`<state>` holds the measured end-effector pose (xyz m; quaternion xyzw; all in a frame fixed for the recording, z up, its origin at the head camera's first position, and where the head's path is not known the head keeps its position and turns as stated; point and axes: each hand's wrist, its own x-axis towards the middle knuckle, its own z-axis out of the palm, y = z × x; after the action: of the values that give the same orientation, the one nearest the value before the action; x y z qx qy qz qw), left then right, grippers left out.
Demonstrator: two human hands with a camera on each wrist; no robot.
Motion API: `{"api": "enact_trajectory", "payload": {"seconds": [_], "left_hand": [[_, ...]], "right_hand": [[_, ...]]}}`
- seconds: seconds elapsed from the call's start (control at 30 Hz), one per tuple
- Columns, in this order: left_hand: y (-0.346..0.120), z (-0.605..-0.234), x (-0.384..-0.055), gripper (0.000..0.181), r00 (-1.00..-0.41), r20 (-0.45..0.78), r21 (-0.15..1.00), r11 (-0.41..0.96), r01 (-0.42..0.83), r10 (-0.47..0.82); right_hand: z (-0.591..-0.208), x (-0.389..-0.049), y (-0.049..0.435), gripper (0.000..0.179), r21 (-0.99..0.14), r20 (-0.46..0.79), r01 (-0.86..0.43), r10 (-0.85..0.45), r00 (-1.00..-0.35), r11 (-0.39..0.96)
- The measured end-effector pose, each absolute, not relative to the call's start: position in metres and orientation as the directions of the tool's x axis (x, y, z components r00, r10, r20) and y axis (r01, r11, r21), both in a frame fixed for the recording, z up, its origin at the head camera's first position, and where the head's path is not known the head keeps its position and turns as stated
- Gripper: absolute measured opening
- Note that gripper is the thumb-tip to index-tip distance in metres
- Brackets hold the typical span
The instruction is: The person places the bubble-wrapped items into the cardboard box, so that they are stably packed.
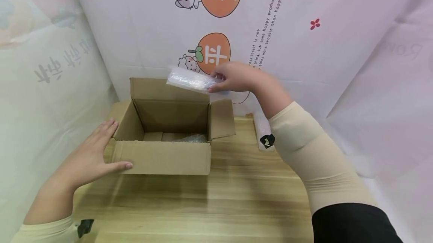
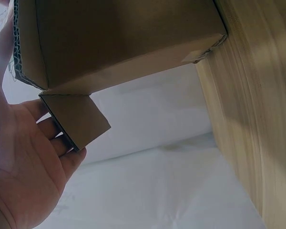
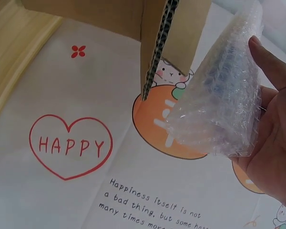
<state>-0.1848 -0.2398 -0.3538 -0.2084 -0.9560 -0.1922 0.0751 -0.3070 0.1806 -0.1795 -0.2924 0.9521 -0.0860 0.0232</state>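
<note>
An open cardboard box [image 1: 162, 158] stands on the wooden table with its flaps folded out. My left hand [image 1: 89, 152] rests spread at its front left corner, thumb on the front flap and fingers over the left side flap [image 2: 78, 117]. Above the back right of the box, my right hand [image 1: 238, 77] pinches a bubble-wrapped packet [image 1: 191, 79] by its right end, thumb on the near side. Something bluish shows through the wrap of this packet [image 3: 219, 90]; what it is cannot be made out. Clear bubble wrap [image 1: 194, 138] lies inside the box at the right.
Near the back edge of the wooden table [image 1: 236, 194], right of the box, lies another pale wrapped bundle [image 1: 262, 130], partly hidden by a black tag [image 1: 267, 141] at my right sleeve. Printed white cloth [image 1: 142, 28] hangs behind the table and along both sides.
</note>
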Motion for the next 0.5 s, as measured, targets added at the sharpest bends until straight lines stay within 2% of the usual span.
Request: {"api": "enact_trajectory", "payload": {"seconds": [0.2, 0.5], "left_hand": [[-0.239, -0.353, -0.183, 0.119, -0.902, 0.228, 0.336, 0.839, 0.427, 0.368], [-0.238, -0.355, -0.181, 0.118, -0.899, 0.231, 0.331, 0.840, 0.431, 0.371]], "right_hand": [[-0.184, -0.308, 0.164, 0.045, -0.179, -0.013, -0.576, -0.588, -0.809, 0.797], [-0.191, -0.303, 0.143, 0.036, -0.213, -0.034, -0.617, -0.637, -0.770, 0.758]]}}
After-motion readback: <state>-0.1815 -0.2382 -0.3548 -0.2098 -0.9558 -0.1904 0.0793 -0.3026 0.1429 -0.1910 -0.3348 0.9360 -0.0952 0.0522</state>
